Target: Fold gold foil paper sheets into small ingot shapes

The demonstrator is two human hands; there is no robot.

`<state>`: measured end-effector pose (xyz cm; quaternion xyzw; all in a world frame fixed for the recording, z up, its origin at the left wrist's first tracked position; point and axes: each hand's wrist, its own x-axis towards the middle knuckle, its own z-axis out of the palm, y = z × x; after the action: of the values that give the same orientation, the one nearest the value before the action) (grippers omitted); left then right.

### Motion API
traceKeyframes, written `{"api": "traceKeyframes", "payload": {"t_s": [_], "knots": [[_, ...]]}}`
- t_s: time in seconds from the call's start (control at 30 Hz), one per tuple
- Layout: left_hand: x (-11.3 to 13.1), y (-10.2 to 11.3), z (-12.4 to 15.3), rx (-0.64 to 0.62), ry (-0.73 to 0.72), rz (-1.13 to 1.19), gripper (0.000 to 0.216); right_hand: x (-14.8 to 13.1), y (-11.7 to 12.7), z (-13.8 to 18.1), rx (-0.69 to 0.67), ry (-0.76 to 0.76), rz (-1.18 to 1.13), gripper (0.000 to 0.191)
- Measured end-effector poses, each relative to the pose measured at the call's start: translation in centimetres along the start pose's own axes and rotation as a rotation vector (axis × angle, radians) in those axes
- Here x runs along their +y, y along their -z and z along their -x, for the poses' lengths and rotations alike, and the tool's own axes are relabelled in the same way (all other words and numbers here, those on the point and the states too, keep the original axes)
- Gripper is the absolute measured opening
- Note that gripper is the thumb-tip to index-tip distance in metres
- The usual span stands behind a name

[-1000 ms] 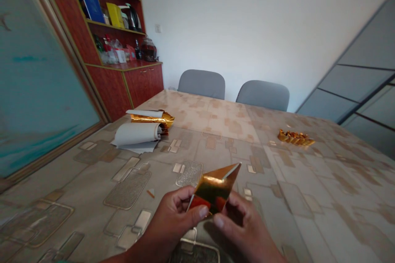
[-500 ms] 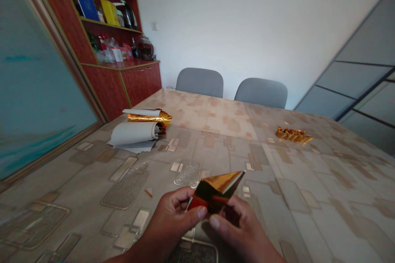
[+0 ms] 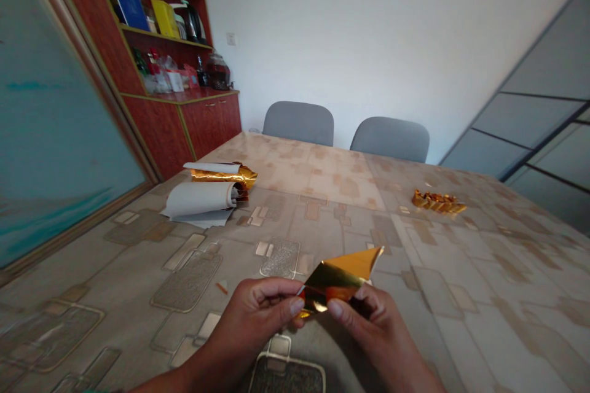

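- Left hand [image 3: 251, 319] pinches one side of a folded gold foil sheet [image 3: 338, 279] between thumb and bent fingers, almost closed on it.
- Right hand [image 3: 369, 325] grips the other side the same way, nearly closed, thumb across the front.
- Between the hands, the foil is held up over the table [image 3: 442, 319], its sharp corner pointing to 1 o'clock.
- At 11 o'clock on the table, a white paper roll [image 3: 198, 199] lies just beside a gold foil roll [image 3: 225, 175].
- At 1 o'clock, a small heap of folded gold pieces [image 3: 437, 201] sits well apart.
- Beyond the table, two grey chairs [image 3: 298, 123] [image 3: 389, 139] stand at 12 o'clock; a red wooden cabinet [image 3: 179, 124] stands at 11 o'clock.
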<state>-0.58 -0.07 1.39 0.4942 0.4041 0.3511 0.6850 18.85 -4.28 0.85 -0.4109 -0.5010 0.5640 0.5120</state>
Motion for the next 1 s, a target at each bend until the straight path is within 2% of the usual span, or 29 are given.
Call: {"api": "traceKeyframes", "payload": {"t_s": [0.17,0.3,0.43,0.47,0.57,0.63,0.7,0.87,0.93,1.0], "knots": [[-0.3,0.1,0.0,0.011,-0.071,-0.005,0.023,-0.3,-0.1,0.0,-0.019,-0.021,-0.013,0.023],[0.1,0.8,-0.3,0.027,-0.068,-0.093,0.022,-1.0,1.2,-0.1,-0.123,-0.133,0.001,0.021],[0.4,1.2,-0.2,-0.028,-0.086,-0.212,0.019,-2.2,3.2,-0.3,0.112,-0.224,-0.090,0.023],[0.5,1.1,-0.1,-0.045,-0.094,-0.249,0.018,-2.4,3.4,-0.3,0.108,-0.229,-0.079,0.028],[0.5,0.7,0.2,-0.084,-0.105,-0.376,0.015,-2.3,3.0,0.0,-0.038,-0.237,0.050,0.043],[0.6,0.5,0.3,-0.074,-0.109,-0.406,0.016,-1.8,2.3,0.2,-0.105,-0.249,0.119,0.046],[0.5,0.4,0.2,-0.034,-0.111,-0.338,0.019,-1.3,1.7,0.2,-0.080,-0.255,0.127,0.047],[-0.4,0.3,-0.5,0.109,-0.092,0.061,0.045,-0.7,0.7,0.1,0.142,-0.207,0.116,0.047],[-1.0,0.4,-0.7,0.096,-0.057,0.174,0.053,-0.6,0.4,0.1,0.182,-0.175,0.127,0.048],[-1.4,0.5,-0.8,0.017,-0.025,0.210,0.048,-0.5,0.2,0.3,0.191,-0.137,0.155,0.048]]}}
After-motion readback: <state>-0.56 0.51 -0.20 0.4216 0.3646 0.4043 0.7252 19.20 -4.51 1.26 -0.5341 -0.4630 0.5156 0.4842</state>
